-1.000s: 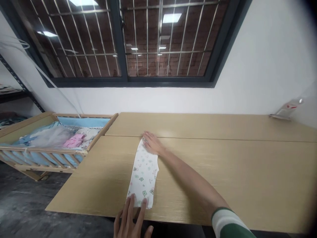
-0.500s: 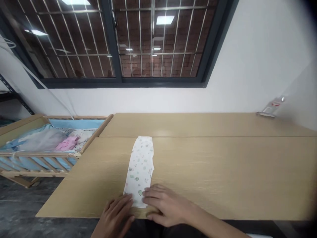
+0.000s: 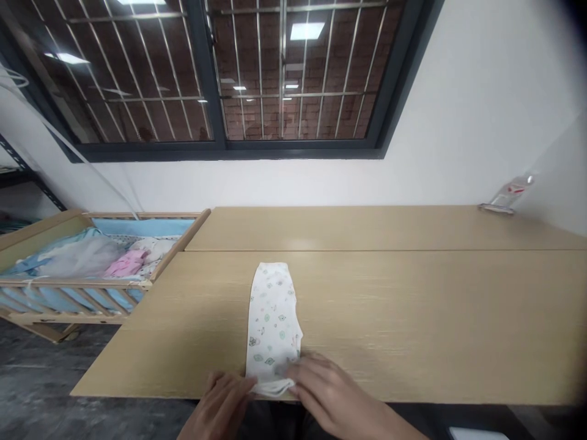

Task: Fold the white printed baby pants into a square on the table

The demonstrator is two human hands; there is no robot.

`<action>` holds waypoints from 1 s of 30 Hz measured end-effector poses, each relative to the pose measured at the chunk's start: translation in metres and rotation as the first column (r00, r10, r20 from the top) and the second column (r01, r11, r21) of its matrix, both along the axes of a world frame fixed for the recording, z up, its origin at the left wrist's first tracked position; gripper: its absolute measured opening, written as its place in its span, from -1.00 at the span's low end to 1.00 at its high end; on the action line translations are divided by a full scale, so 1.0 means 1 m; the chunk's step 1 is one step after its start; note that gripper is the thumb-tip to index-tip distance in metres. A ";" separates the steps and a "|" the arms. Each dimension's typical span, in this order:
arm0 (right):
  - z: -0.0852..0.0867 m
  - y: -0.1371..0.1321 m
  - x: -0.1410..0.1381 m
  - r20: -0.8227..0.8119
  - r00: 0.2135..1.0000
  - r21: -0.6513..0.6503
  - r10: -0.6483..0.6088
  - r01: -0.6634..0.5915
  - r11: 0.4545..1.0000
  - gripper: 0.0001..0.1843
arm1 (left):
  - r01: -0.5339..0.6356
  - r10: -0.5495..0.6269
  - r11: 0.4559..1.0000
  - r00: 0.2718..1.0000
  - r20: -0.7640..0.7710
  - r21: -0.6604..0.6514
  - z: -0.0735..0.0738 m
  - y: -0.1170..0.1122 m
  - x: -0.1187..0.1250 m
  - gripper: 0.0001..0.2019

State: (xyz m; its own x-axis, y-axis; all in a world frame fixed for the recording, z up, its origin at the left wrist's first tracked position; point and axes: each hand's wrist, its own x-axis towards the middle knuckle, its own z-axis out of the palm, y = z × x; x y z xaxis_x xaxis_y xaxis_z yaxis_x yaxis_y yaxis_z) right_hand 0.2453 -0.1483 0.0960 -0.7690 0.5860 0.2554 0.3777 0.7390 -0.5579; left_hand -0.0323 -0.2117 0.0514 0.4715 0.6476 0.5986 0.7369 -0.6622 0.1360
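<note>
A pair of white baby pants point(image 3: 273, 324) with a small green and grey print lies folded lengthwise near the front edge of the wooden table. Its narrow end points away from me, and the near end is lifted and curls at the table edge. My left hand point(image 3: 222, 400) pinches the near left corner, fingers closed on the cloth. On the other side, my right hand point(image 3: 328, 391) grips the near right corner, its thumb lying low beside the fabric's edge. Both thumbs are partly hidden.
The wooden table point(image 3: 413, 305) has a seam along its back section. A clear plastic bottle point(image 3: 509, 192) leans at the back right corner. To the left stands a wooden crib point(image 3: 151, 284) with blue lining and pink and white cloths inside. A barred window point(image 3: 293, 146) is ahead.
The pants have shifted toward me and slightly right, away from the table seam. Both hands moved with them, and the near end now rises and curls between the fingers.
</note>
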 end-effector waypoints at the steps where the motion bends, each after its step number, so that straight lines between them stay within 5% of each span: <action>1: 0.007 0.006 0.000 -0.037 0.999 -0.040 -0.020 0.018 0.999 -0.64 | -0.005 0.006 1.000 0.999 0.043 -0.014 0.002 0.007 0.001 -0.75; 8: 0.037 0.074 -0.016 -0.224 0.958 -0.100 -0.178 0.159 0.982 -0.72 | -0.086 0.114 0.982 0.979 0.167 -0.167 0.045 0.086 -0.003 -0.75; 14: 0.022 0.158 -0.039 -0.316 0.887 -0.100 -0.336 0.321 0.942 -0.71 | -0.175 0.226 0.920 0.968 0.109 -0.349 0.084 0.175 0.006 -0.68; 21: -0.028 0.243 -0.054 -0.185 0.839 -0.187 -0.512 0.481 0.856 -0.76 | -0.351 0.359 0.832 0.931 -0.065 -0.429 0.049 0.253 0.019 -0.71; 26: -0.052 0.257 -0.059 -0.096 0.839 -0.169 -0.536 0.517 0.839 -0.79 | -0.412 0.383 0.807 0.910 -0.156 -0.423 0.026 0.267 0.026 -0.71; 30: -0.057 0.257 -0.060 -0.074 0.836 -0.175 -0.544 0.526 0.832 -0.78 | -0.448 0.400 0.801 0.894 -0.202 -0.397 0.031 0.265 0.028 -0.69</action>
